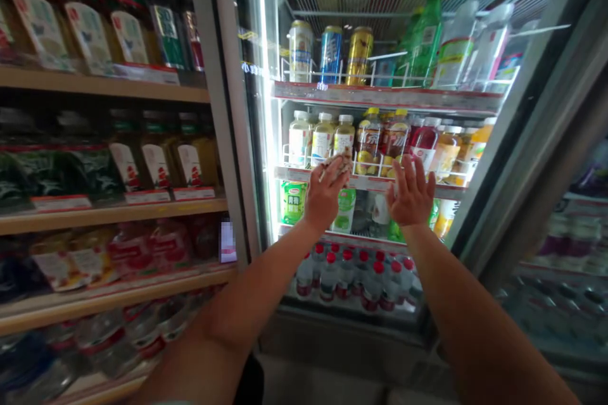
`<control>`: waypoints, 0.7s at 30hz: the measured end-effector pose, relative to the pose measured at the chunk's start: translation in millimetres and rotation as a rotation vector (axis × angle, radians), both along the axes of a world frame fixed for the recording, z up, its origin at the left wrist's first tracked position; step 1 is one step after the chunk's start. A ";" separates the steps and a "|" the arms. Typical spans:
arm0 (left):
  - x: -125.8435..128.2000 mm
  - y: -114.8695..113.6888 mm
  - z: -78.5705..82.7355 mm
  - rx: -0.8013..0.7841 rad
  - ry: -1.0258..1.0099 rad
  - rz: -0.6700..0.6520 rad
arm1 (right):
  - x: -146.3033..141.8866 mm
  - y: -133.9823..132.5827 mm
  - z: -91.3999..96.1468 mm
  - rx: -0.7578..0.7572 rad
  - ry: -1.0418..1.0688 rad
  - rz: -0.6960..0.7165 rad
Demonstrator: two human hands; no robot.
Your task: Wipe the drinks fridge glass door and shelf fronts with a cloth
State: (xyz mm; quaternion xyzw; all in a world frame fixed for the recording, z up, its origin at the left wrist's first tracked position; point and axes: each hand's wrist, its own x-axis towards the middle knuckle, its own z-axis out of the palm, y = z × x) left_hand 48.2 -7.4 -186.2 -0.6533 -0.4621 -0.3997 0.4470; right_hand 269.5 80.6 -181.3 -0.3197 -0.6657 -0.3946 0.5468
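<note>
Both my arms reach forward to a lit drinks fridge with a glass door (254,107) that carries reflections. My left hand (323,196) has its fingers curled over a crumpled, light patterned cloth (339,166), pressed at the glass in front of the middle shelf. Behind it stand pale-labelled tea bottles (323,139). To the right, my right hand (411,196) is raised with its fingers spread and nothing in it, its palm toward the glass. Dark tea bottles with yellow caps (369,136) and a red drink bottle (424,139) show beyond it. Whether the right palm touches the glass I cannot tell.
Cans (331,54) and green bottles (425,44) stand on the fridge's upper shelf, red-capped water bottles (349,275) at its bottom. On the left are wooden shelves (104,85) packed with bottles. A thick metal door frame (536,171) slants along the right.
</note>
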 end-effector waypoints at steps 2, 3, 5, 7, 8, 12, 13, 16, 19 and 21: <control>5.3 -4.1 -21.6 -0.053 0.107 -0.067 | 0.0 0.3 -0.1 0.007 0.002 0.002; 7.1 -6.5 -31.1 -0.078 0.157 -0.100 | -0.1 0.3 0.0 0.014 0.004 -0.001; 6.9 -9.5 -38.2 -0.098 0.176 -0.126 | -0.3 0.1 0.3 0.029 0.001 -0.015; 1.2 -8.1 -26.6 -0.078 0.103 -0.110 | -0.5 -0.4 0.7 0.044 -0.001 -0.039; -2.9 -6.1 -16.7 -0.055 0.052 -0.095 | -0.6 -0.6 0.9 0.053 -0.003 -0.050; -15.0 -1.5 1.2 0.031 -0.059 -0.010 | -0.8 -0.8 1.1 0.079 -0.006 -0.076; -15.6 -3.1 -6.4 0.025 -0.026 -0.010 | -0.9 -0.5 0.9 0.080 -0.007 -0.077; -14.9 -12.5 -45.4 -0.039 0.187 -0.086 | -0.9 0.9 -0.1 0.063 0.002 -0.072; -17.8 -18.0 -62.1 -0.068 0.352 -0.152 | -1.0 1.8 -0.7 0.020 0.002 -0.049; -21.3 -16.4 -46.5 -0.065 0.340 -0.135 | -1.3 1.7 -0.6 0.000 -0.001 -0.045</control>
